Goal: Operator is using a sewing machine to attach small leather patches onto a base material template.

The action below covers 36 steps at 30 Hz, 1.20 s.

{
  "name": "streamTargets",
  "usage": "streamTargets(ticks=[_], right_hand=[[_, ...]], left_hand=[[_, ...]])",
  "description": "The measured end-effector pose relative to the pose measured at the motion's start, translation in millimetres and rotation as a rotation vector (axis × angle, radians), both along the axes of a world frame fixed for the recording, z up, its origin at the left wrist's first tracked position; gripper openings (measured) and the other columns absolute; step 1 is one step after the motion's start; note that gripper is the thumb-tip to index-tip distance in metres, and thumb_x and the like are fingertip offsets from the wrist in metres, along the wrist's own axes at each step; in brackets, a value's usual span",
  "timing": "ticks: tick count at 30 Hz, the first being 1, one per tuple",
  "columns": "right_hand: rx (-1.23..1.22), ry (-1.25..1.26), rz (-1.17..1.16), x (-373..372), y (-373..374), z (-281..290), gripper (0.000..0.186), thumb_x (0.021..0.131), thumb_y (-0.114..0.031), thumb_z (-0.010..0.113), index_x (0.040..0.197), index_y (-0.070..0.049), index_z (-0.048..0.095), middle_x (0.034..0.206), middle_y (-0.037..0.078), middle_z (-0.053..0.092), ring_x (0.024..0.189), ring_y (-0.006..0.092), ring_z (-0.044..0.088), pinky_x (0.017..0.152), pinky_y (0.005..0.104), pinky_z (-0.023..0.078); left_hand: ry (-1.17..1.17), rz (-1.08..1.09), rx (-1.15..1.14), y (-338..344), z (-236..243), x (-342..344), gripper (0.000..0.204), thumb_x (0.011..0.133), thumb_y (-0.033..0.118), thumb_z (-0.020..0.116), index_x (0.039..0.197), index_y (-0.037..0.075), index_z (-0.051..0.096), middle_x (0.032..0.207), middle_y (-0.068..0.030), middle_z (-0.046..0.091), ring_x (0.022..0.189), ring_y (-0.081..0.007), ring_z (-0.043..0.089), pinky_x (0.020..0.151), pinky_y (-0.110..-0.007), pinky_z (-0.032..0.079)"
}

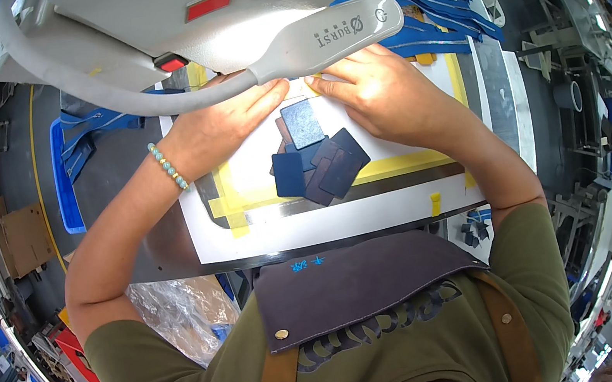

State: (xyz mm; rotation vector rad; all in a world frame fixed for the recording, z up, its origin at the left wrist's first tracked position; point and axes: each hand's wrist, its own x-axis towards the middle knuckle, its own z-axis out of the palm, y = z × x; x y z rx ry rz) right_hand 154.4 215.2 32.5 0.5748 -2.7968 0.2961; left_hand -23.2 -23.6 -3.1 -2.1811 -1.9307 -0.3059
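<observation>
My left hand [215, 129] rests at the white work surface under the machine, a beaded bracelet [168, 167] on its wrist. Its thumb and a finger lie close together, pointing inward. Opposite it, my right hand [382, 94] has its thumb bent in beside a small yellow bit. Both hands look closed, but the grey paddle-shaped head [331, 35] on a curved arm covers most fingertips, so what they hold is hidden. Just in front of the hands lies a loose pile of small dark blue and brown flat pieces [302, 123], overlapping one another.
A large grey machine body [140, 11] overhangs the far side. Yellow tape [396, 166] borders the white sheet [280, 230]. Blue zippered strips [413, 4] are heaped at far right; more hang over a blue bin [69, 201] at left. Clear plastic [182, 314] lies below the table edge.
</observation>
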Motion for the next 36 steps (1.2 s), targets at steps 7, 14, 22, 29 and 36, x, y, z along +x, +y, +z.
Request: streamTargets(ticks=[7, 14, 22, 29, 36], right_hand=[[-0.006, 0.008, -0.006, 1.1, 0.2, -1.4, 0.034, 0.086, -0.003, 0.069, 0.119, 0.001, 0.076, 0.127, 0.015, 0.073, 0.127, 0.0302, 0.065, 0.109, 0.0439, 0.05], [-0.001, 0.02, 0.003, -0.7, -2.4, 1.3, 0.031, 0.087, -0.002, 0.069, 0.117, 0.001, 0.077, 0.124, 0.015, 0.075, 0.124, 0.0309, 0.067, 0.108, 0.0431, 0.051], [-0.004, 0.028, 0.021, 0.7, 0.1, 0.5, 0.033, 0.086, -0.002, 0.069, 0.118, 0.001, 0.076, 0.127, 0.016, 0.074, 0.123, 0.0304, 0.067, 0.107, 0.0431, 0.051], [0.014, 0.089, 0.015, 2.0, 2.3, -6.1, 0.037, 0.087, 0.0, 0.068, 0.124, 0.0, 0.074, 0.132, 0.015, 0.072, 0.123, 0.031, 0.067, 0.107, 0.0425, 0.052], [-0.061, -0.018, -0.059, 2.8, 0.9, 2.5, 0.036, 0.087, 0.0, 0.068, 0.122, -0.001, 0.074, 0.13, 0.015, 0.071, 0.122, 0.0334, 0.066, 0.107, 0.0455, 0.053]], left_hand=[[-0.008, 0.028, -0.019, 0.4, 0.3, 0.6, 0.044, 0.094, 0.007, 0.064, 0.138, 0.007, 0.068, 0.135, -0.006, 0.073, 0.122, -0.0201, 0.07, 0.102, -0.033, 0.057], [0.028, 0.007, 0.011, 0.9, 4.7, 0.3, 0.042, 0.092, 0.007, 0.065, 0.135, 0.006, 0.069, 0.137, -0.0069, 0.072, 0.125, -0.0196, 0.069, 0.103, -0.034, 0.058], [0.017, -0.008, 0.015, 4.1, 12.8, 4.1, 0.041, 0.088, 0.006, 0.066, 0.129, 0.002, 0.069, 0.141, -0.0082, 0.07, 0.126, -0.0242, 0.068, 0.1, -0.036, 0.06], [-0.013, 0.032, 0.044, 2.8, 13.3, 6.4, 0.037, 0.094, 0.007, 0.066, 0.131, 0.003, 0.069, 0.131, -0.0098, 0.074, 0.112, -0.0274, 0.072, 0.093, -0.036, 0.061], [-0.362, 0.283, -0.074, -6.3, 4.4, 7.6, 0.036, 0.101, 0.01, 0.064, 0.137, 0.009, 0.069, 0.123, -0.0165, 0.074, 0.105, -0.035, 0.072, 0.094, -0.042, 0.056]])
